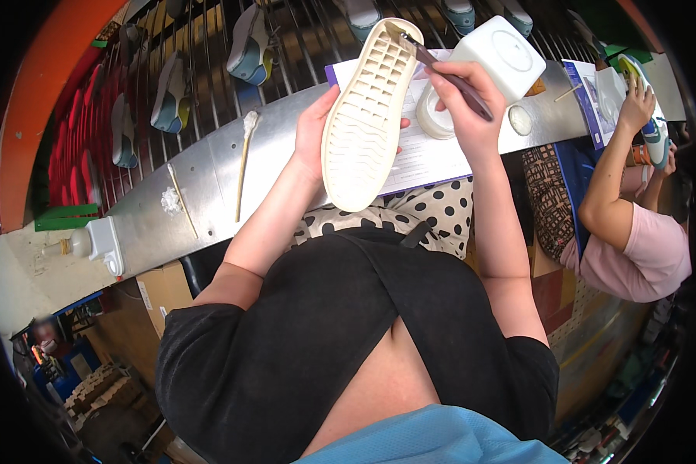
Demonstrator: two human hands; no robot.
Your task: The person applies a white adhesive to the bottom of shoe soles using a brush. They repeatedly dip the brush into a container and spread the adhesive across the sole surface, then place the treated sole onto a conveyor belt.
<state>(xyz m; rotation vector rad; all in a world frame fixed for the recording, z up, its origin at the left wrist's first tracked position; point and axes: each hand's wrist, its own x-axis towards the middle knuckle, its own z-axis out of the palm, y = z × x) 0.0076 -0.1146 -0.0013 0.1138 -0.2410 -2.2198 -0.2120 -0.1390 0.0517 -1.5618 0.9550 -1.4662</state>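
My left hand [311, 133] grips a cream shoe sole [359, 127] by its edges, thumb on the near side and fingertips showing past the right edge. The sole is tilted up over the bench, its gridded and wavy-ribbed face toward me. In my right hand [473, 108] is a brush [425, 56] with a dark brown handle, held like a pen. Its bristles lie against the grid cells at the sole's far end. Just below the brush, partly behind my right hand, sits a round white open tub [435, 117].
A white plastic jug [499, 56] and round lid [520, 121] stand right of the tub, near printed sheets [417, 166]. Two cotton-tipped sticks [244, 166] lie left on the metal bench [278, 116]. Beyond runs a rack of shoes [251, 46]. A co-worker [626, 209] holds a shoe at right.
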